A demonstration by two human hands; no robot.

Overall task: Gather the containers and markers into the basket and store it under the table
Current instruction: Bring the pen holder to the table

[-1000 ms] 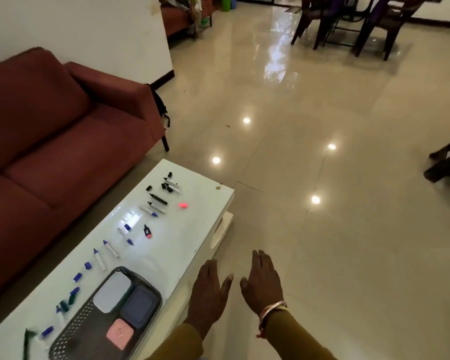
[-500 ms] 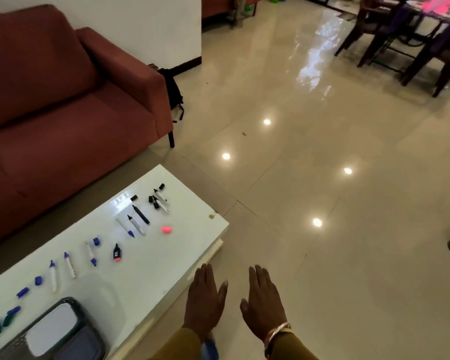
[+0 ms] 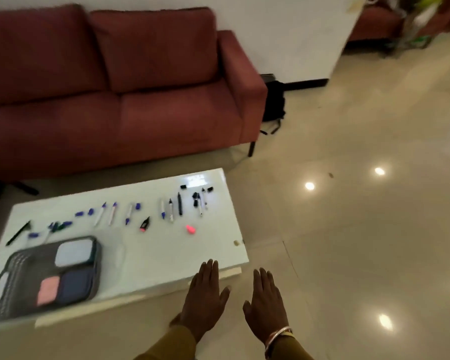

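Glossy cream floor tiles (image 3: 348, 229) with bright spots of reflected light surround a low white table (image 3: 166, 253). Over the table's near edge, by its right corner, the fingers (image 3: 209, 271) of the left hand (image 3: 205, 297) lie straight and close together, palm down and thumb out to the side; whether the tips touch the tabletop is hard to say. The right hand (image 3: 266, 305) hangs just beside it, past the table's right end and over the floor, its fingers (image 3: 264, 279) also straight and together, holding nothing. A bangle (image 3: 278, 336) circles the right wrist, and olive sleeves (image 3: 172, 344) cover both forearms. On the table's left end, near its front edge, sits a dark grey basket (image 3: 16, 271) with three containers (image 3: 74, 252) in it, lidded white, pink and dark blue. Loose markers (image 3: 179, 203) and their caps lie in a ragged row along the far side of the table, mostly blue and black, with a small pink piece (image 3: 190, 229) nearer the middle. Behind the table stands a dark red sofa (image 3: 115, 100), and a black bag (image 3: 273, 100) leans at the sofa's right arm, well beyond the table's far right corner.
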